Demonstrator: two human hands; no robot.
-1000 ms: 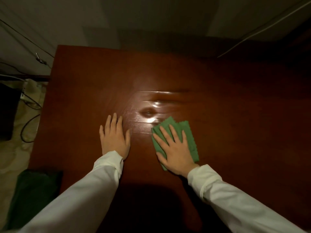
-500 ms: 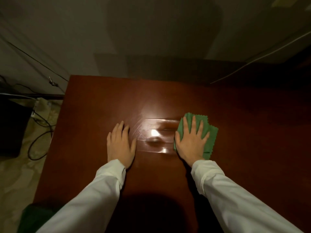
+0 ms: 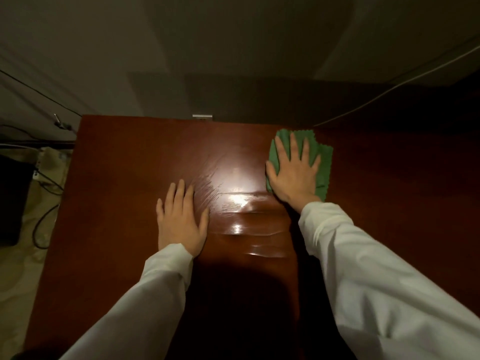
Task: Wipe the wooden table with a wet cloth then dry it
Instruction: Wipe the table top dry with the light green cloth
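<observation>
Since the frame half a second earlier, the right hand point(image 3: 293, 172) has pushed the green cloth point(image 3: 323, 165) up and to the right, so it now sits close to the far edge of the tabletop point(image 3: 117, 157), upper right of centre. Left hand point(image 3: 181, 219) holds its place, left of centre.

Progress, judged: wet pass under way. Glossy streaks point(image 3: 244, 203) with bright glare cover a band between the two hands, running from mid-frame down toward the person. Left part of the tabletop looks matte, probably not yet wiped; the right part is too dark to tell. Drying not begun; no second cloth seen.

Pose: right hand flat, fingers spread and straight, pressing the cloth down, cloth showing beyond the fingertips and on the right. Left hand flat, palm down on bare wood, fingers straight, holding nothing, likely bracing. Both white sleeves point(image 3: 389, 281) extended forward.
</observation>
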